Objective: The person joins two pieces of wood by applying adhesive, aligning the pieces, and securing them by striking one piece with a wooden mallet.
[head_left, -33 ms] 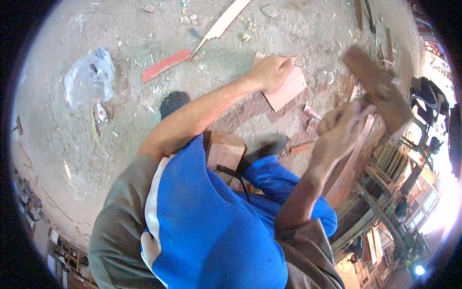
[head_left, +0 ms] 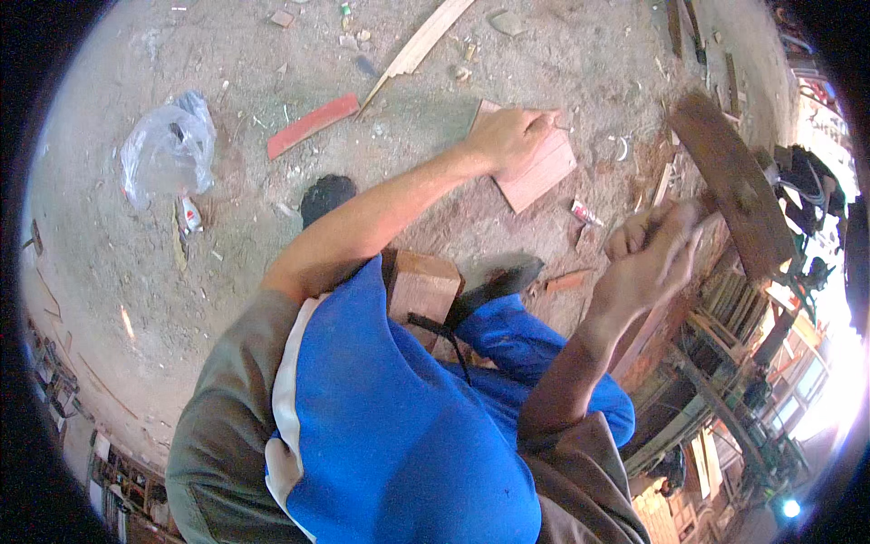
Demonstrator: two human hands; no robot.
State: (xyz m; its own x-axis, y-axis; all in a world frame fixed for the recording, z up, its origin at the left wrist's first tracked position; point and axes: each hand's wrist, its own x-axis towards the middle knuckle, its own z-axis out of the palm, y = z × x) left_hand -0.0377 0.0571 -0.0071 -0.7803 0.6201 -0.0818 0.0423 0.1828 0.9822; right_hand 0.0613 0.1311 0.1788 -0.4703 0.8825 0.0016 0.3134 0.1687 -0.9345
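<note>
My left hand point(head_left: 512, 138) lies across a flat pinkish wooden board point(head_left: 542, 179) in the upper middle. Its fingers are closed and bunched near the board's far right corner; whatever they pinch is too small to make out. One more corner of wood shows behind the wrist. On the right, my right hand point(head_left: 648, 254) is wrapped round the short handle of a wooden mallet. The mallet's long dark head point(head_left: 736, 190) is raised off to the right, apart from the board. Its handle is mostly hidden by my fingers.
A squared wooden block point(head_left: 424, 288) sits by my blue-clad legs. On the dirt floor lie a red strip point(head_left: 313, 125), a pale splintered board point(head_left: 421, 47), a plastic bag point(head_left: 172, 150) and a small tube point(head_left: 584, 212). Timber and a dark frame stand at right.
My right hand and the mallet have shifted slightly to the right, away from the board. My left hand stays on the board.
</note>
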